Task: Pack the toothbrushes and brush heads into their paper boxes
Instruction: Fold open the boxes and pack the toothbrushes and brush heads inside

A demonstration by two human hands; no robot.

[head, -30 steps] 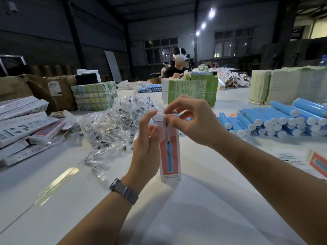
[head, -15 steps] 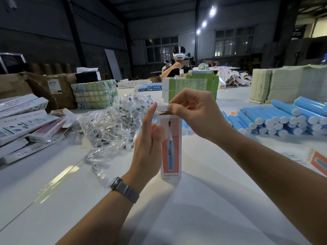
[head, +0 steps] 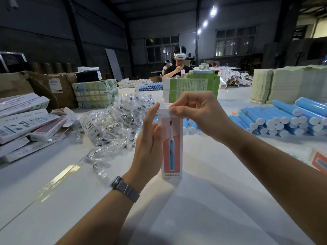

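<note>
Closure of the tall white-and-red paper toothbrush box (head: 172, 147), standing upright on the white bench (head: 203, 200): left hand (head: 147, 144), fingers straight, braces its side while right hand (head: 196, 115) pinches the top flap, best tucked squarely without creasing.

Both forearms are bare, with no sleeves in view, and the left hand (head: 148, 149) has a dark grey wristwatch (head: 124, 189) with a mesh-textured band at its wrist.
</note>
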